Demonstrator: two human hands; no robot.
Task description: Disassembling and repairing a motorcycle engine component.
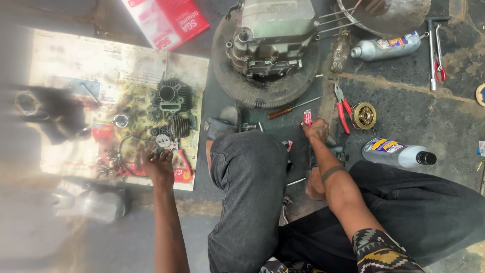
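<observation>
My left hand [158,167] reaches down onto an oily sheet of newspaper [76,65] and rests among small engine parts, close to a round sprocket [162,141]; whether it grips one is hidden. A finned engine cylinder [172,98] lies just beyond it. My right hand [316,130] is on the floor to the right of my bent knee, fingers pinched on a small red and white packet [307,118]. A brown-handled screwdriver [288,109] lies just past that hand.
An engine block [273,35] sits on an old tyre [262,91] at top centre. Red-handled pliers [343,108] and a brass round part [364,116] lie to the right, with two plastic oil bottles [396,153] [386,46]. A red box [166,20] lies top left.
</observation>
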